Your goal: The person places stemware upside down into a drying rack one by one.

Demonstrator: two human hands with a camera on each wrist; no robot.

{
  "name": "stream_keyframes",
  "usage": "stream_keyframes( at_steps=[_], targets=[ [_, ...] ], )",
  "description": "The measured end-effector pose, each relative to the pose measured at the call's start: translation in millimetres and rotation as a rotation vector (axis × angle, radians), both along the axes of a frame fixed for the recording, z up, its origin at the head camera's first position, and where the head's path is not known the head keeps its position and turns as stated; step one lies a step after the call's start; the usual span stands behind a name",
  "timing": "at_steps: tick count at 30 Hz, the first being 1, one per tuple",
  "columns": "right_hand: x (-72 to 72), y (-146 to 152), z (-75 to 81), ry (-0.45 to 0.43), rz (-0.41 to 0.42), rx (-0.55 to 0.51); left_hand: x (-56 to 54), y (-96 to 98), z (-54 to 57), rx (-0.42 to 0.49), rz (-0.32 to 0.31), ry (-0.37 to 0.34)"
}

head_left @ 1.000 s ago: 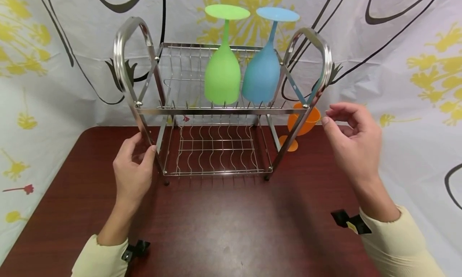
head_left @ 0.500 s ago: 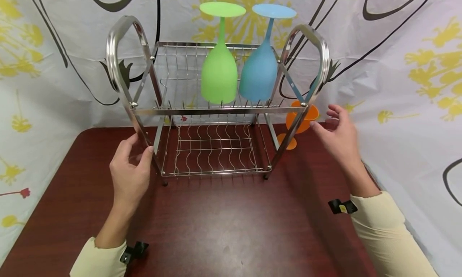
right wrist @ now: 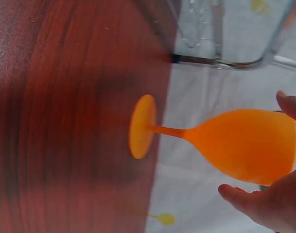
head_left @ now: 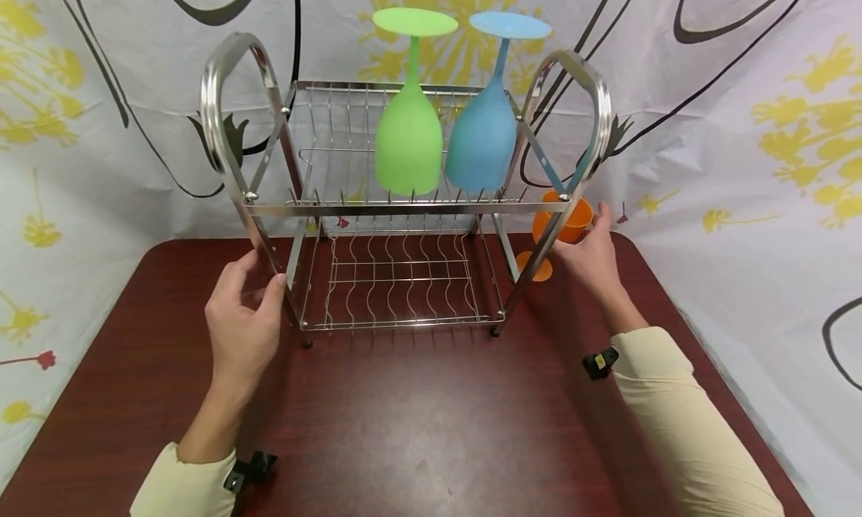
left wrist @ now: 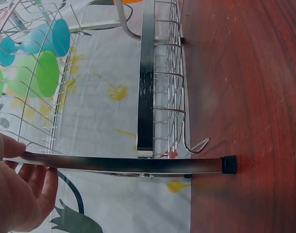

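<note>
A two-tier metal dish rack (head_left: pixel 404 209) stands on the table. My left hand (head_left: pixel 242 319) grips its left front post, thumb on one side and fingers on the other, as the left wrist view also shows. To the right of the rack, an orange goblet (right wrist: pixel 247 145) stands upright on its foot, partly hidden by the rack's post in the head view. My right hand (head_left: pixel 592 259) is at the goblet's bowl, thumb and fingers spread on either side; contact cannot be told. A green goblet (head_left: pixel 408 143) and a blue goblet (head_left: pixel 482 139) rest upside down on the upper tier.
The rack's lower tier (head_left: pixel 404 280) is a wavy wire shelf. Dark reddish-brown wood makes up the tabletop (head_left: pixel 417 412). A white patterned sheet (head_left: pixel 727 128) hangs close behind the table and along its sides.
My right hand has moved left and inward, from apart at the right to the orange goblet's bowl. The left hand keeps its grip on the rack post.
</note>
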State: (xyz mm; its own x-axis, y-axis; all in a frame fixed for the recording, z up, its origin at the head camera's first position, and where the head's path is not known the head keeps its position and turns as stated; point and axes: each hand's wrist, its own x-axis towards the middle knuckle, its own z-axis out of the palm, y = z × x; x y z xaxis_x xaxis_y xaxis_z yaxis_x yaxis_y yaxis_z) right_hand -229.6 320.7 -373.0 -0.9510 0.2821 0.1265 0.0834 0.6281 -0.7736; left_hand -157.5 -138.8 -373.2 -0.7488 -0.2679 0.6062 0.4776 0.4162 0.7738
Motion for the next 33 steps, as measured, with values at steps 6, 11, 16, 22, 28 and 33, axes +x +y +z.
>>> stream_keyframes(
  at_steps=[6, 11, 16, 22, 28, 33],
  targets=[
    [-12.8, -1.5, -15.1, 0.025, -0.051, -0.045, 0.8, 2.0, 0.1, -0.009, 0.004, 0.016],
    [-15.9, -1.9, -19.1, 0.055, -0.089, -0.093, 1.2, 3.8, 1.0, -0.027, -0.001, 0.031],
    [-15.8, -1.1, -18.2, 0.060, -0.106, -0.135, 1.1, 3.5, 1.2, -0.038, -0.007, 0.027],
    [-12.0, -1.9, -13.8, 0.047, -0.094, -0.150, 1.2, 3.4, 1.1, -0.034, 0.005, 0.026],
    [-1.3, -4.9, -4.7, 0.070, -0.065, -0.153, 1.3, 3.2, 0.2, -0.019, 0.013, 0.039],
    [12.8, -6.3, 3.3, 0.088, -0.054, -0.134, 1.0, 2.2, -1.2, -0.019, 0.023, 0.044]
  ],
)
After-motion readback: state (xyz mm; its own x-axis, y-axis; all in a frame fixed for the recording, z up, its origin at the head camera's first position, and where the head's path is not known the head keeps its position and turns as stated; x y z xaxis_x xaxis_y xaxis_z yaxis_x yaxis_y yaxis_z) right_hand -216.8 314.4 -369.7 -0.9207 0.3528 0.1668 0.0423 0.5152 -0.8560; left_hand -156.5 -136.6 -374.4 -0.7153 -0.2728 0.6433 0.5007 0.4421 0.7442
